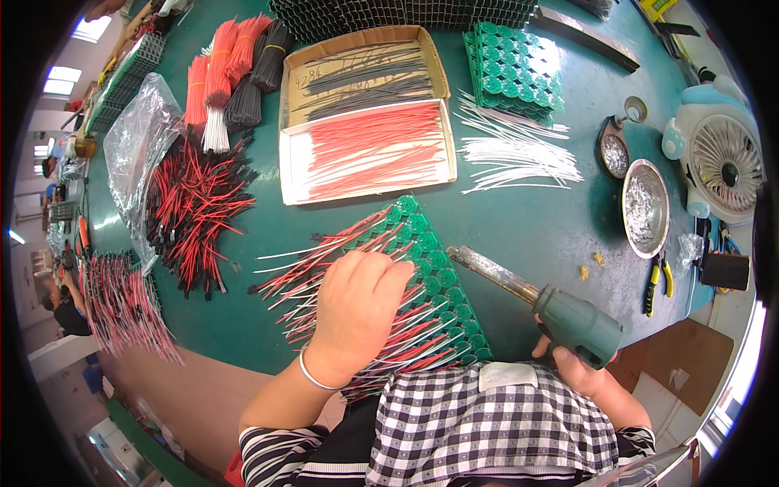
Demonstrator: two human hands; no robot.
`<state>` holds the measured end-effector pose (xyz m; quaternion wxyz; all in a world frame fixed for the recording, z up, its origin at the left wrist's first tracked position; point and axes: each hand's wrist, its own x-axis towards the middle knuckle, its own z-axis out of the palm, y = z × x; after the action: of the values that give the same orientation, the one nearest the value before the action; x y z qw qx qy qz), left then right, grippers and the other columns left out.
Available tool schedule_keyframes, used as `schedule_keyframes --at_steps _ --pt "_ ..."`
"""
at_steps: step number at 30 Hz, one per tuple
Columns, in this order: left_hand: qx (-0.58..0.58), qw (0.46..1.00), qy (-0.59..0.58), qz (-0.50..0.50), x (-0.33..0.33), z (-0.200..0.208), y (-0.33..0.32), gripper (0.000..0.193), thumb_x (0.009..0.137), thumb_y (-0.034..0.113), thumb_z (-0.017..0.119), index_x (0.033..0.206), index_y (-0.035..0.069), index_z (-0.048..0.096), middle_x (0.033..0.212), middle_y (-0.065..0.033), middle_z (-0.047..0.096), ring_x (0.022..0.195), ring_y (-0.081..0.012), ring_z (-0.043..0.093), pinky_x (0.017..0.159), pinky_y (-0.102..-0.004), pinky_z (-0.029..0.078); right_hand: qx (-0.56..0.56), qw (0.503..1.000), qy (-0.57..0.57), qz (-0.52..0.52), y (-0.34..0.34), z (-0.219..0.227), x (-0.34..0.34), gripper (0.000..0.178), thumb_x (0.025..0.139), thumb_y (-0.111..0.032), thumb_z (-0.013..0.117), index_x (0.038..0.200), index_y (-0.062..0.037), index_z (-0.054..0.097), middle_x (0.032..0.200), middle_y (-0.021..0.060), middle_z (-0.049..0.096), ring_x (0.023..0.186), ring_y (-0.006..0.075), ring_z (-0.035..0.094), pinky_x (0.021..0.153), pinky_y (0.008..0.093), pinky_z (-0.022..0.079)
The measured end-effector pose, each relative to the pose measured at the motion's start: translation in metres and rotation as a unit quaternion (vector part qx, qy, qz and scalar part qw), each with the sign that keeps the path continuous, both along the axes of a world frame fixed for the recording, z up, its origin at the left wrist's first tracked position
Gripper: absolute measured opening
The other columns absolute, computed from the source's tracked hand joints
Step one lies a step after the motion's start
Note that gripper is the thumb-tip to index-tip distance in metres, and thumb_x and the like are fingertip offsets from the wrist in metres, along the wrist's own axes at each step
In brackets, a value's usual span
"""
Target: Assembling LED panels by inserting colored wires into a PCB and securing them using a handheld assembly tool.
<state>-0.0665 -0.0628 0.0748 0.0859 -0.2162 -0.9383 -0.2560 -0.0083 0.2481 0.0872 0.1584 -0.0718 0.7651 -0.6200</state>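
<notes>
Green board panel (441, 281) lies under my left hand (357, 312), red and white wires (406, 345) fanned across its left side. I read this as mid-soldering. Left fingers are bunched; tips hidden, can't tell if a wire's pinched. Right hand (578, 372) grips the soldering iron (580, 329), tip just right of panel. Next move calls for steadying a wire end, tip brought over.

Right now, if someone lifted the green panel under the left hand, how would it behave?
The green panel would probably stay fairly stiff, since it lies flat as one sheet. The thin wires across it would likely droop or tangle, as they overlap and stick out past its left edge.
</notes>
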Motion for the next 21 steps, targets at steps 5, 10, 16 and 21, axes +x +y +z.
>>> schedule_keyframes --at_steps 5,10,16,21 --pt "0.031 0.999 0.018 0.007 -0.003 -0.001 0.003 0.021 0.065 0.0 0.074 0.084 0.006 0.066 0.078 -0.0058 0.057 0.07 -0.0245 0.054 0.063 -0.0366 0.042 -0.011 1.0 0.0 0.004 -0.007 0.003 -0.003 0.03 0.081 -0.005 0.058 0.109 0.006 0.062 0.09 0.0125 0.067 0.066 0.0173 0.068 0.064 0.0295 0.055" --pt "0.041 0.998 0.039 -0.005 -0.003 -0.01 0.004 0.023 0.063 -0.001 0.074 0.082 0.007 0.065 0.076 -0.0049 0.054 0.069 -0.0239 0.052 0.063 -0.0362 0.04 0.015 0.998 0.023 0.06 -0.01 0.008 -0.013 0.026 0.077 -0.001 0.06 0.103 0.0025 0.065 0.091 0.0127 0.067 0.066 0.0212 0.067 0.064 0.032 0.054" --pt "0.065 0.997 0.043 -0.002 -0.003 -0.014 0.004 0.024 0.062 -0.003 0.073 0.082 0.006 0.064 0.077 -0.0051 0.056 0.07 -0.024 0.054 0.064 -0.0359 0.041 0.06 0.993 0.05 0.084 -0.01 0.007 -0.014 0.024 0.073 0.0 0.063 0.096 -0.0014 0.067 0.09 0.0121 0.067 0.074 0.0285 0.064 0.071 0.037 0.051" --pt "0.065 0.997 0.032 0.0 -0.005 -0.013 0.004 0.023 0.063 -0.003 0.072 0.083 0.006 0.064 0.078 -0.0055 0.058 0.071 -0.0245 0.055 0.065 -0.0361 0.042 0.061 0.994 0.03 0.089 -0.01 0.006 -0.015 0.027 0.073 -0.001 0.066 0.099 -0.0013 0.067 0.097 0.0122 0.068 0.089 0.03 0.063 0.083 0.0382 0.048"
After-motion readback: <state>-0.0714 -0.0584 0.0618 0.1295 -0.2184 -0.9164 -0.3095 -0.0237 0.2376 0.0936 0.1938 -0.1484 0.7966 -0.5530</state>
